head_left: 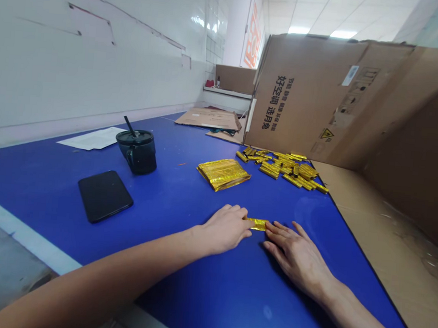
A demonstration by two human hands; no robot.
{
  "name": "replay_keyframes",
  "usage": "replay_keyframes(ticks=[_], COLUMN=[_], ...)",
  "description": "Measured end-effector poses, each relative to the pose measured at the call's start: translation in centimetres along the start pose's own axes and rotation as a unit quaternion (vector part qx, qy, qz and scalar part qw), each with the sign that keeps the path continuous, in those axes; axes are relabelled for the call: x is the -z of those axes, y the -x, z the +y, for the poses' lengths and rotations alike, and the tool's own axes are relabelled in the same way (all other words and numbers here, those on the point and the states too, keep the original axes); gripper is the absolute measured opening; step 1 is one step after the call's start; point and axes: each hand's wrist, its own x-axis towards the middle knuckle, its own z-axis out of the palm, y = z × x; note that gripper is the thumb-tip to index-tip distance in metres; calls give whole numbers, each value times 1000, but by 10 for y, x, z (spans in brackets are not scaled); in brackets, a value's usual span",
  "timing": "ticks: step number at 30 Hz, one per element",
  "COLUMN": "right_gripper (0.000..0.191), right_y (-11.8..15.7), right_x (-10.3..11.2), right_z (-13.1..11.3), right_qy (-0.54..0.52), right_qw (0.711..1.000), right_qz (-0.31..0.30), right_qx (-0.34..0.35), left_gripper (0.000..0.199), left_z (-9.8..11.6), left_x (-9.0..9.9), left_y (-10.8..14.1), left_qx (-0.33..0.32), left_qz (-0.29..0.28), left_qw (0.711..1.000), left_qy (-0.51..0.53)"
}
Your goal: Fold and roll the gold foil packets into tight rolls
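A narrow strip of shiny gold foil [258, 225] lies on the blue table between my two hands. My left hand [227, 229] is closed on its left end, fingers curled over it and hiding that part. With fingers stretched out flat, my right hand [297, 251] touches the right end with its fingertips. Just beyond, a flat stack of gold foil sheets [224, 173] rests on the table. Farther right is a loose pile of several small folded or rolled gold foil pieces [285, 165].
A large open cardboard box [307, 105] stands along the right edge. At left are a dark lidded mug [138, 152] with a straw, a black phone-like slab [105, 195] and white paper [92, 138]. Flat cardboard [207, 117] lies at the back, and a white wall [98, 58] borders the left.
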Motion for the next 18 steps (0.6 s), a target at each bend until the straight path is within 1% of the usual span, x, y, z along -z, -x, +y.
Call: replay_keyframes(ticks=[3, 7, 10, 14, 18], right_gripper=[28, 26, 29, 35, 40], right_y=[3, 5, 6, 6, 6], right_x=[1, 2, 0, -6, -12], right_z=[1, -3, -6, -6, -5], right_qy=[-17, -17, -19, -18, -8], right_qw=[1000, 999, 999, 998, 999], right_qz=[7, 20, 32, 52, 37], right_qx=[14, 20, 29, 33, 30], left_gripper=[17, 16, 16, 18, 19], left_z=[-1, -1, -1, 0, -1], left_x=[-2, -7, -7, -5, -6], left_y=[-1, -1, 0, 0, 0], left_qx=[-4, -10, -15, -18, -17], left_qz=[8, 28, 31, 29, 38], left_qw=[1000, 998, 997, 997, 997], left_qy=[8, 49, 70, 72, 72])
